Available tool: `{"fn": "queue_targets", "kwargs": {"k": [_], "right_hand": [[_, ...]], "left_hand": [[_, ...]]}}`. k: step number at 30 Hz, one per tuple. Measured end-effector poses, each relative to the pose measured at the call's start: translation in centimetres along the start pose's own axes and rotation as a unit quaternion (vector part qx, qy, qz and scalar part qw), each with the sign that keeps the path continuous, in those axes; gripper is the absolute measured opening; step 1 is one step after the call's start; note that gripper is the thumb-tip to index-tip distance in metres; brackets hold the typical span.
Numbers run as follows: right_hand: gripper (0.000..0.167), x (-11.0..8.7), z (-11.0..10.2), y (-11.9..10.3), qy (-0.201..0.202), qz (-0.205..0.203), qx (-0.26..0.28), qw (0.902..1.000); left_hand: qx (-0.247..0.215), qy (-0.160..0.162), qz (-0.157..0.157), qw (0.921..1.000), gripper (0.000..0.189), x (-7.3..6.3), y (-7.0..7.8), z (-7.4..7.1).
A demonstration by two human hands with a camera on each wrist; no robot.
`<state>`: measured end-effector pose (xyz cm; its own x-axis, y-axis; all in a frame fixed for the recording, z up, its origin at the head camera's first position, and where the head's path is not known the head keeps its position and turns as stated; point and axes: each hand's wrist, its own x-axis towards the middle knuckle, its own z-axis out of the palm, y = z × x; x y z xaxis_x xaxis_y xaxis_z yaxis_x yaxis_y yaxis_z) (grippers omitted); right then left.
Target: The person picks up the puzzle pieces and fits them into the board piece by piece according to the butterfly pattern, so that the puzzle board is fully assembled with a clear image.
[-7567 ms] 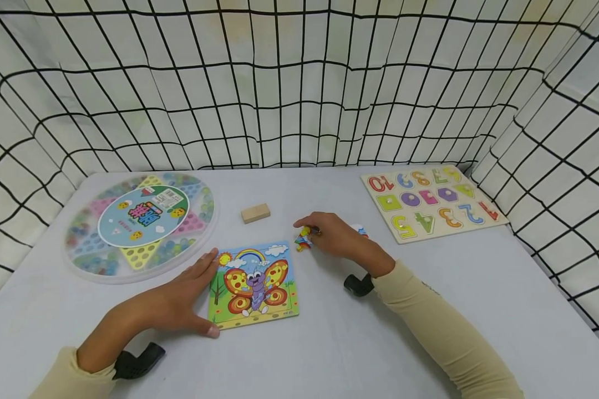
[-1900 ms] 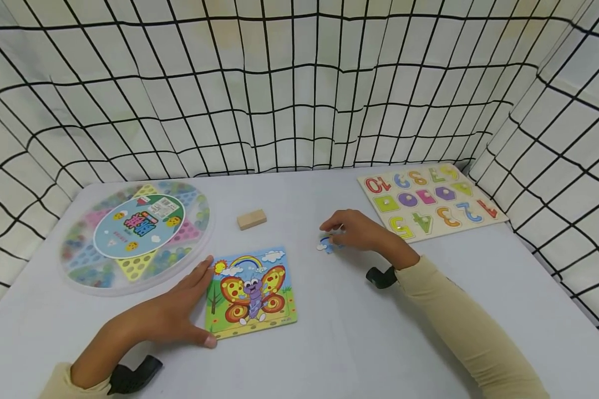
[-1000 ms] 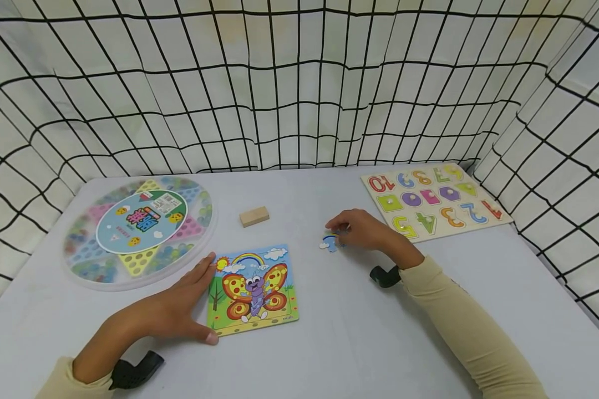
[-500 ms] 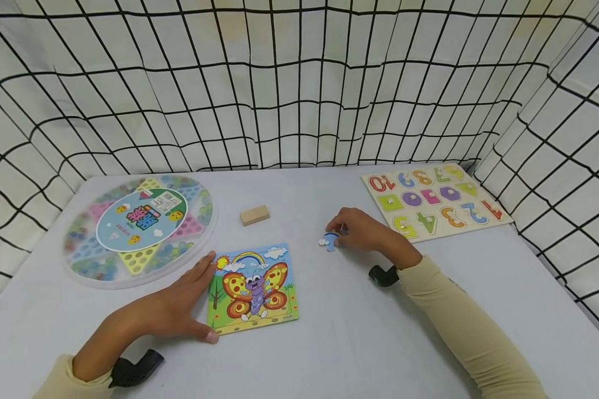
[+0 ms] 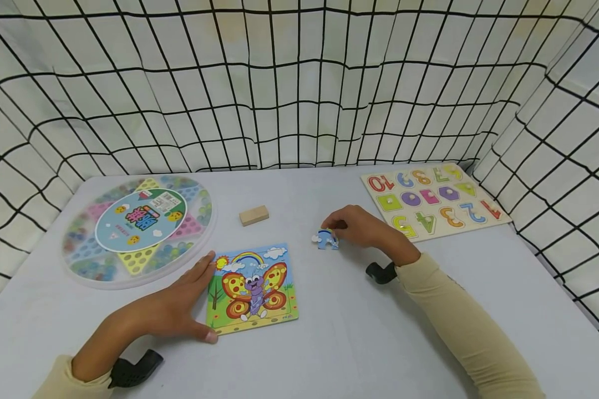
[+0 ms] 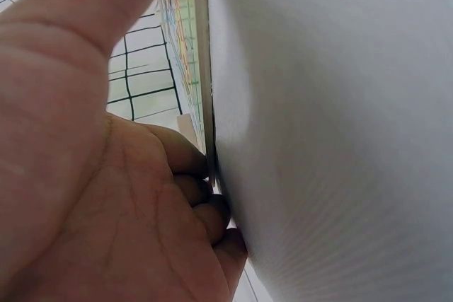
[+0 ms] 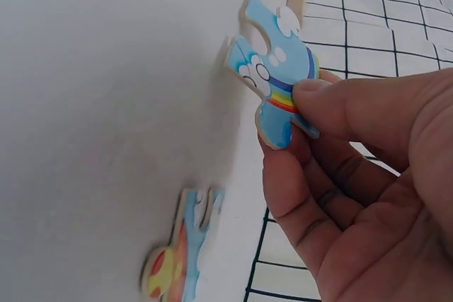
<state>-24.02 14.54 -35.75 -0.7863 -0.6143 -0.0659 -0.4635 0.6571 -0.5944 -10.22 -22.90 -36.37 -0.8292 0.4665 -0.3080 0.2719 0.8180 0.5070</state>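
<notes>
My right hand (image 5: 356,226) pinches a light blue jigsaw piece (image 5: 325,239) between thumb and fingertips. In the right wrist view this piece (image 7: 283,68) shows a rainbow band and white clouds, and stands tilted off the white surface. A second jigsaw piece (image 7: 166,271), blue with red and yellow, lies below it there; in the head view the right hand hides it. My left hand (image 5: 172,307) lies spread along the left edge of the butterfly puzzle board (image 5: 254,288), thumb at the near corner, fingertips at the far one. The left wrist view shows fingertips touching the board's edge (image 6: 205,68).
A wooden block (image 5: 254,215) lies behind the butterfly board. A round marble game box (image 5: 140,221) stands at the left. The number-and-shape puzzle board (image 5: 434,202) lies at the back right. Black netting (image 5: 299,116) over white cloth encloses the table's back and sides.
Earlier my right hand held a yellow-and-red piece; now it pinches the light blue rainbow piece, turned and shifted slightly left over the last second. My left hand has stayed at the board.
</notes>
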Motion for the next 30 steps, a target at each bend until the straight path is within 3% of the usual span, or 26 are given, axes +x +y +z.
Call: {"fn": "queue_targets", "kwargs": {"k": [13, 30], "right_hand": [[0.022, 1.3, 0.5, -2.1, 0.012, -0.022, 0.036, 0.9990], [0.021, 3.3, 2.3, -5.5, -0.004, -0.050, 0.042, 0.9979]], "left_hand": [[0.005, 0.000, -0.006, 1.0000, 0.136, 0.2, -0.1, 0.1], [0.002, -0.001, -0.002, 1.0000, 0.135, 0.2, -0.2, 0.1]]}}
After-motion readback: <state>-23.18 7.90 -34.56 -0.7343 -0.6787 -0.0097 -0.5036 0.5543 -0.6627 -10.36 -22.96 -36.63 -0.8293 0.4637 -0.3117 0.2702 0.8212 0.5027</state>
